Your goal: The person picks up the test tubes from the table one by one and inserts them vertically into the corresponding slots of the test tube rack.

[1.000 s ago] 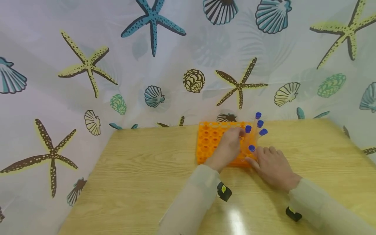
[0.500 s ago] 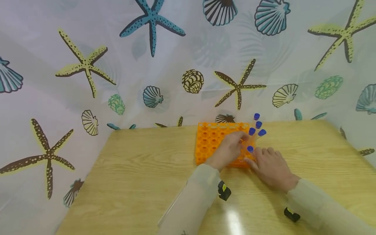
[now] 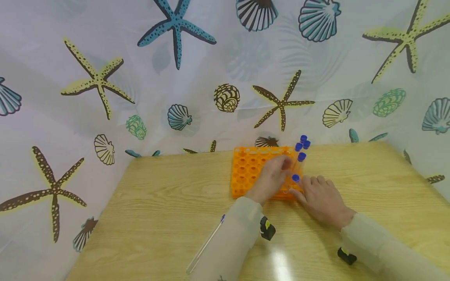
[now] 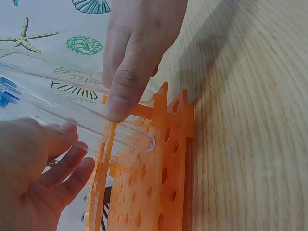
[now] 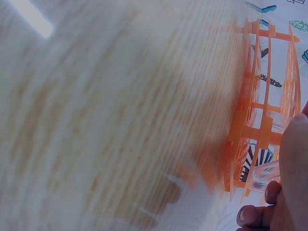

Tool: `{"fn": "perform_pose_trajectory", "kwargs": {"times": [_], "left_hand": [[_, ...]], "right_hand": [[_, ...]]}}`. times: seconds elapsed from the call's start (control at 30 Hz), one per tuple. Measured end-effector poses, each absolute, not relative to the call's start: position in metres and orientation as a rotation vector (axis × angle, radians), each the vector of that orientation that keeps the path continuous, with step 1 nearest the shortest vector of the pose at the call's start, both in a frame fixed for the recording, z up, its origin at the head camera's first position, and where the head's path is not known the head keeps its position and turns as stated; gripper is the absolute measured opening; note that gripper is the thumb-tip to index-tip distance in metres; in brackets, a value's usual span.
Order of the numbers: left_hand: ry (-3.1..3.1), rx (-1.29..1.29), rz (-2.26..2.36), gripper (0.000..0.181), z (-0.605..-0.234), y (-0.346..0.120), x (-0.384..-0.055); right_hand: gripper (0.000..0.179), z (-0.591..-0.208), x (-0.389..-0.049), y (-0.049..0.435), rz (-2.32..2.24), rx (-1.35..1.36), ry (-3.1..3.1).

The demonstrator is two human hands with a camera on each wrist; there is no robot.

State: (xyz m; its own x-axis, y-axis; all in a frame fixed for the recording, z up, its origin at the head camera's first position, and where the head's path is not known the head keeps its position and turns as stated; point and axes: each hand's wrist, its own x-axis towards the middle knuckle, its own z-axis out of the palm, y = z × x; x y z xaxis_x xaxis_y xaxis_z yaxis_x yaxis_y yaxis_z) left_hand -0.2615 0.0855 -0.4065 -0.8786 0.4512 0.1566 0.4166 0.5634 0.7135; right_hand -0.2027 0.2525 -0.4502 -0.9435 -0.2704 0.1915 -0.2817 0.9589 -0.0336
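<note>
An orange test tube rack stands near the back edge of the table. Several clear test tubes with blue caps cluster at its right end, some leaning. My left hand reaches over the rack, thumb and fingers loosely bent beside these tubes. In the left wrist view, its fingertips lie just below a clear test tube whose rounded bottom is inside the rack. My right hand grips the rack's near right corner, with its thumb on the upper edge and curled fingers at the end.
A long clear tube with a blue end lies on the wooden table, partly hidden by my left sleeve. Behind the table hangs a white curtain printed with starfish and shells.
The blue caps at the rack's right end have drawn closer together as the tubes shift. My right hand keeps its place. The lying tube's blue end has come into view beside my sleeve.
</note>
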Motion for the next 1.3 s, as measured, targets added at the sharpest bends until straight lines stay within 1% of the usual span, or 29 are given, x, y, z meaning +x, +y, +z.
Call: {"fn": "perform_pose_trajectory", "kwargs": {"times": [0.2,0.37,0.47,0.6,0.7,0.77,0.87,0.93,1.0,1.07,1.17,1.3], "left_hand": [[2.754,0.642,1.291,0.020,-0.406,0.082,-0.261],[2.798,0.625,1.247,0.017,-0.407,0.081,-0.260],[2.824,0.639,1.202,0.019,-0.407,0.079,-0.259],[2.790,0.589,1.173,0.026,-0.405,0.076,-0.258],[2.757,0.555,1.192,0.028,-0.399,0.069,-0.255],[2.812,0.652,1.206,0.024,-0.391,0.064,-0.253],[2.941,0.932,1.230,0.018,-0.374,0.059,-0.250],[2.997,1.165,1.165,0.021,-0.361,0.059,-0.247],[3.031,1.362,0.991,0.029,-0.349,0.061,-0.244],[3.049,1.491,0.773,0.036,-0.342,0.064,-0.240],[3.110,1.549,0.484,0.044,-0.339,0.066,-0.236],[3.188,1.446,0.458,0.045,-0.342,0.063,-0.233]], "right_hand": [[0.046,-0.448,-0.203,0.250,0.102,0.413,-2.952],[0.046,-0.449,-0.203,0.249,0.102,0.414,-2.951],[0.046,-0.449,-0.202,0.249,0.088,0.417,-2.935],[0.046,-0.450,-0.201,0.249,0.080,0.427,-2.919],[0.046,-0.450,-0.202,0.250,0.091,0.426,-2.924],[0.047,-0.449,-0.202,0.251,0.102,0.428,-2.927],[0.047,-0.447,-0.203,0.253,0.112,0.434,-2.932],[0.046,-0.446,-0.203,0.254,0.111,0.442,-2.930],[0.045,-0.445,-0.203,0.255,0.116,0.445,-2.934],[0.044,-0.446,-0.204,0.256,0.111,0.449,-2.937],[0.043,-0.447,-0.203,0.255,0.120,0.451,-2.945],[0.046,-0.447,-0.203,0.253,0.135,0.449,-2.939]]}}
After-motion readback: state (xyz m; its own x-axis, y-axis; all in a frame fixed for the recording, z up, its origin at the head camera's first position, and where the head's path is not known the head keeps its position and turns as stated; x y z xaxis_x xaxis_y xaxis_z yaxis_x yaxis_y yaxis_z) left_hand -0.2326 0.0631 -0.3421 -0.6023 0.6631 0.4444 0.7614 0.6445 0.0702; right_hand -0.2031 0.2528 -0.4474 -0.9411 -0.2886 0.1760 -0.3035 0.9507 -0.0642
